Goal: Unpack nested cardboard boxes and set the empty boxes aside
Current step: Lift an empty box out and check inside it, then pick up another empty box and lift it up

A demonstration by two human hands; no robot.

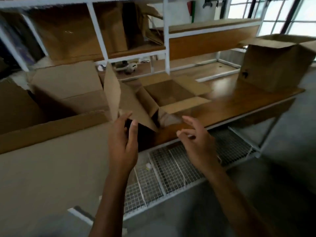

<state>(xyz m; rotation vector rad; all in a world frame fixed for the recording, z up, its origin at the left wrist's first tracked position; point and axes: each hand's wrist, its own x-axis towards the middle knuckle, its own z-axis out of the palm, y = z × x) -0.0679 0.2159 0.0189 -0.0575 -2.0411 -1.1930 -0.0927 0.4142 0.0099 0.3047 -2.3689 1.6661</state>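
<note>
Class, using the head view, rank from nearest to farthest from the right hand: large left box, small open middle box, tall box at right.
From the right hand:
1. Small open box, middle, just ahead.
2. Large box, left.
3. Tall box, far right end.

Storeroom-style workshop: white metal-framed shelving (165, 53) rises at 12 o'clock behind a wooden bench (239, 100) bearing open cardboard boxes (273, 71). Grid-paned windows (280, 14) glow at 2 o'clock, above a grey concrete floor (290, 151).

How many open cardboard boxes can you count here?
4: the large box at left, the nested box inside it, the small box mid-table, the tall box at the far right of the table. Blurred cardboard on the shelf may be more.
</note>
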